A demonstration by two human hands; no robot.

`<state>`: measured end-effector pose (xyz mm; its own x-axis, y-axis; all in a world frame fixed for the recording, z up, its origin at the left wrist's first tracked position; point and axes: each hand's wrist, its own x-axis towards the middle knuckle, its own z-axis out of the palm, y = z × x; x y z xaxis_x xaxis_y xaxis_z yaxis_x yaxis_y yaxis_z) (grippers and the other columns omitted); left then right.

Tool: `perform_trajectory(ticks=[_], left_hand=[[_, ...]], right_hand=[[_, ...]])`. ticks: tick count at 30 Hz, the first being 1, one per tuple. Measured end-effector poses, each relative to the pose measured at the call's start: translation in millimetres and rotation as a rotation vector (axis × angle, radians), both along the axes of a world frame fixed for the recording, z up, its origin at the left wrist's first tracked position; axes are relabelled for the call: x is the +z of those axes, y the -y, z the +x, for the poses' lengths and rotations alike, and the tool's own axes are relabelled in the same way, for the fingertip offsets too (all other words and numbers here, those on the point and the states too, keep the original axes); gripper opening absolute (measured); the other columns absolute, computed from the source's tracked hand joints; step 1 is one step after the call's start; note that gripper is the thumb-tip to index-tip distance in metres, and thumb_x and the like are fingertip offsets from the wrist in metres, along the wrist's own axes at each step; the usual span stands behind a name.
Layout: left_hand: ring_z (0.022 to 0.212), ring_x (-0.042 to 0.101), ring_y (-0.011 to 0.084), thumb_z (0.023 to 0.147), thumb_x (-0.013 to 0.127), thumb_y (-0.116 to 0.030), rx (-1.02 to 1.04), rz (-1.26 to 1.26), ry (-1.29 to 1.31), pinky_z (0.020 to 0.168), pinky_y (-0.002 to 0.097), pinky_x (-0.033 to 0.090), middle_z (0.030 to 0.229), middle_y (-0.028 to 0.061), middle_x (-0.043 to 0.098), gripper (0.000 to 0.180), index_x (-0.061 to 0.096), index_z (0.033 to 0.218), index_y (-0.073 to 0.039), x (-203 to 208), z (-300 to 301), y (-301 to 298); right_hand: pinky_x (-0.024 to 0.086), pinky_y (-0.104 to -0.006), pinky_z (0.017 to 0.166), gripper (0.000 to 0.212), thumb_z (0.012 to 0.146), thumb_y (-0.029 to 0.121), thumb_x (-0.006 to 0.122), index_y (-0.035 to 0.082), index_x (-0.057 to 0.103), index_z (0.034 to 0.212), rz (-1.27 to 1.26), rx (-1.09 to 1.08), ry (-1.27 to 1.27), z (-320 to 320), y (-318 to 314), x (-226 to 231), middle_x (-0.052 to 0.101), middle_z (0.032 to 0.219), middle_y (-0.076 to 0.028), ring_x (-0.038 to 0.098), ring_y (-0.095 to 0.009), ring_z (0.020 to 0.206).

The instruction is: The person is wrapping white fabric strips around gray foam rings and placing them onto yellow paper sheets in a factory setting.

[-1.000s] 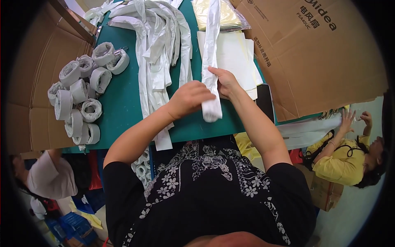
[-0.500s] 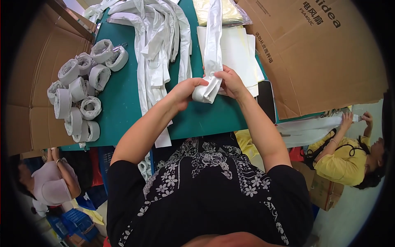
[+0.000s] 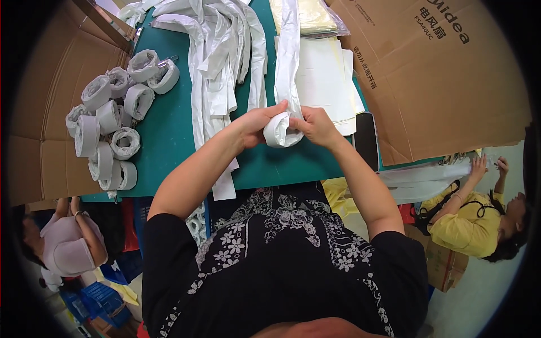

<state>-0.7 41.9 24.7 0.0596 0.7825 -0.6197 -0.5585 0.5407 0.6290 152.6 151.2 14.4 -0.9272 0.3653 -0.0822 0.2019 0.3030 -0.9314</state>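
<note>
Both my hands are closed on one white wrapped strip (image 3: 288,62), its near end rolled into a coil with an open middle. My left hand (image 3: 258,125) grips the coil's left side, thumb on top. On the other side, my right hand (image 3: 317,126) holds the coil with its thumb at the opening. The strip's loose length runs away from me over the green table (image 3: 169,146). To the left lies a heap of long white strips (image 3: 217,62). Farther left, several finished-looking white rolls (image 3: 109,116) are piled together.
White paper sheets (image 3: 327,79) and a plastic-wrapped yellowish pack (image 3: 310,19) lie beyond my right hand. A cardboard box (image 3: 434,84) borders the right side; cardboard (image 3: 56,101) stands at left. Co-workers are at left (image 3: 73,242) and right (image 3: 468,225), the latter's hands on white material.
The rolled end has turned over in my hands, so its round opening now faces up. My left thumb has moved to the coil's far edge, and my right thumb to the opening.
</note>
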Motion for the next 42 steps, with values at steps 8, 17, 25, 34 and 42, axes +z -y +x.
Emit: perform_trajectory(ticks=[8, 17, 25, 34, 42], left_hand=[[0.074, 0.05, 0.0123, 0.088, 0.052, -0.038, 0.186, 0.377, -0.231, 0.073, 0.0262, 0.042, 0.07, -0.0002, 0.051, 0.041, 0.064, 0.099, -0.001, -38, -13, 43], [0.095, 0.055, 0.0262, 0.06, 0.07, -0.007, 0.127, 1.147, -1.854, 0.075, 0.0316, 0.048, 0.104, 0.0071, 0.058, 0.04, 0.062, 0.099, -0.006, -13, 12, 38], [0.071, 0.06, 0.02, 0.07, 0.071, -0.018, -0.046, 1.089, -1.472, 0.06, 0.0287, 0.048, 0.08, 0.0075, 0.064, 0.019, 0.065, 0.083, -0.005, -7, 27, 51], [0.059, 0.054, 0.0056, 0.082, 0.063, -0.028, 0.238, 0.34, -0.63, 0.054, 0.0221, 0.044, 0.069, 0.0026, 0.063, 0.033, 0.067, 0.087, 0.004, 20, 27, 21], [0.112, 0.044, 0.0257, 0.067, 0.075, -0.023, 0.119, 0.926, -1.371, 0.093, 0.0367, 0.038, 0.125, 0.0128, 0.042, 0.057, 0.054, 0.116, -0.002, -12, 21, 45]], right_hand=[[0.048, -0.0255, 0.072, 0.024, 0.09, 0.018, 0.05, 0.0, 0.059, 0.103, -0.066, -0.167, -0.125, -2, 18, -17, 0.064, 0.09, -0.006, 0.059, -0.011, 0.081], [0.051, -0.0336, 0.077, 0.029, 0.091, 0.023, 0.045, 0.005, 0.053, 0.112, -1.293, -0.543, -0.098, -1, 60, -16, 0.061, 0.102, -0.006, 0.06, -0.019, 0.092], [0.047, -0.0338, 0.09, 0.062, 0.083, 0.009, 0.058, 0.006, 0.027, 0.136, -1.199, -0.07, -0.491, 7, 28, -16, 0.051, 0.12, -0.01, 0.055, -0.02, 0.105], [0.047, -0.0219, 0.064, 0.039, 0.078, -0.002, 0.058, 0.002, 0.046, 0.115, -0.69, -0.156, -0.263, 4, 25, -18, 0.063, 0.082, -0.003, 0.059, -0.009, 0.071], [0.053, -0.0285, 0.066, 0.029, 0.095, 0.021, 0.038, 0.006, 0.05, 0.116, -1.164, -0.418, -0.04, -3, 51, 3, 0.059, 0.105, -0.007, 0.062, -0.017, 0.086]])
